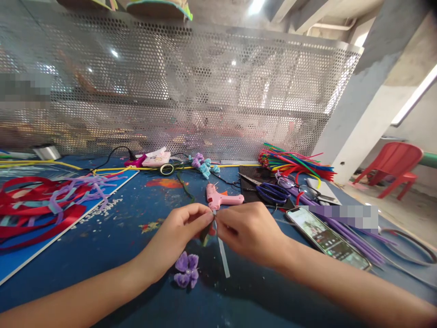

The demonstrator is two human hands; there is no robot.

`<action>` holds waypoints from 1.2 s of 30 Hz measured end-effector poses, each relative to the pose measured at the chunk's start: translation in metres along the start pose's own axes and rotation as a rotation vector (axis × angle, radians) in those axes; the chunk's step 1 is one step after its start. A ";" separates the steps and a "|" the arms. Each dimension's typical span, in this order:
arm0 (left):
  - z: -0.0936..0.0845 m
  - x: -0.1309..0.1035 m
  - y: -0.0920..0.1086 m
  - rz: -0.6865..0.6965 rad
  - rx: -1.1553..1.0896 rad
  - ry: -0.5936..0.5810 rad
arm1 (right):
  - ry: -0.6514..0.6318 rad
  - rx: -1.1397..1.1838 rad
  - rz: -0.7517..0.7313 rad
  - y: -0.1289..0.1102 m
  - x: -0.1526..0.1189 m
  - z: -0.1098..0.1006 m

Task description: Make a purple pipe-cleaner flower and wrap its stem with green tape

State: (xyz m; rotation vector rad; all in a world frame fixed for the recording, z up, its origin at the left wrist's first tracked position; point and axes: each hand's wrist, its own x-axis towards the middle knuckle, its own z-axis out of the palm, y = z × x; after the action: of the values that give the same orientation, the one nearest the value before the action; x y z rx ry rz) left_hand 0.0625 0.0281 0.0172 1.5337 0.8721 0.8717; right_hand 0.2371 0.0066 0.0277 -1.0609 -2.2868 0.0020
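Observation:
My left hand [186, 232] and my right hand [251, 230] meet at the middle of the table, both with fingers pinched together. What is between their fingertips is too small and too covered to name. Just beyond them lies a pink hot glue gun [225, 199], its handle pointing right. A translucent whitish strip [223, 259], which looks like a glue stick, runs from below the fingertips toward me. Something dark green [205, 237] shows under my left fingers. Nearer to me, a purple fuzzy flower [187, 270] with a pale centre rests on the table.
Red and purple ribbons [41, 205] lie on a blue board at left. Blue-handled scissors [269, 191], a phone [327, 237], purple stems [344, 234] and a bundle of coloured pipe cleaners [293, 161] are at right. Fuzzy flowers [205, 167] sit before a perforated metal screen [177, 91].

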 end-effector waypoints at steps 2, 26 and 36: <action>0.002 -0.001 0.000 -0.053 -0.065 -0.004 | 0.024 -0.288 -0.205 0.002 -0.004 0.002; -0.062 0.050 -0.009 0.253 -0.233 0.337 | -0.572 1.541 0.865 0.049 0.016 -0.007; -0.066 0.050 -0.010 0.022 -0.772 0.220 | -0.205 0.836 0.425 0.035 0.009 0.019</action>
State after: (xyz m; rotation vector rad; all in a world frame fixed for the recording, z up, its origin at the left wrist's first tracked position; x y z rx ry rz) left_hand 0.0260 0.1026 0.0181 0.7850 0.5625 1.2283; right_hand 0.2467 0.0414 0.0089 -1.0616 -1.8534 1.1673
